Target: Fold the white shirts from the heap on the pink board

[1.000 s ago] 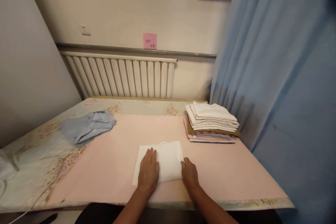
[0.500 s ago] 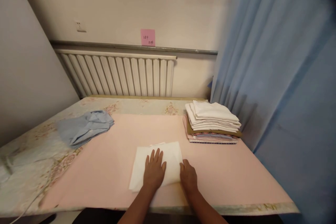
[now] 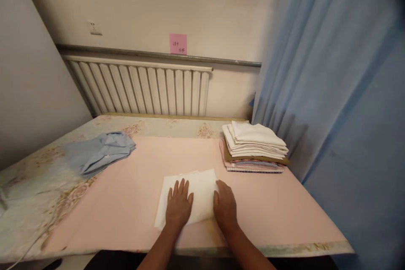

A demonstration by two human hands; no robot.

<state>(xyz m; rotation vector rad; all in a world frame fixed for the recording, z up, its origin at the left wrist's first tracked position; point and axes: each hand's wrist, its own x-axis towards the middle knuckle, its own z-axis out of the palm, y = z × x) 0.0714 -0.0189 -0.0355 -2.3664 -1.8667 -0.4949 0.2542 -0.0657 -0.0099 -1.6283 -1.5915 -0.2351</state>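
Observation:
A white folded cloth (image 3: 203, 192) lies on the pink sheet near the front edge of the table. Flat on its left half rests my left hand (image 3: 179, 206), fingers spread and pointing away from me. My right hand (image 3: 225, 206) is at the cloth's right edge, its thumb apart from the fingers, which touch the edge and partly cover it. Neither hand lifts the cloth. To the right and farther back stands a stack of folded white cloths (image 3: 257, 135) on top of coloured folded fabrics (image 3: 256, 164).
A crumpled light-blue garment (image 3: 106, 152) lies at the left on the floral cover (image 3: 68, 177). The pink sheet (image 3: 126, 202) spreads over the table's middle. A blue curtain (image 3: 332, 93) hangs along the right side. Behind the table is a radiator (image 3: 152, 88); a cord (image 3: 34, 242) runs at the front left.
My left hand has slid slightly left and down across the cloth. The right hand's fingers have stretched out from a curled grip at the edge and moved a little forward.

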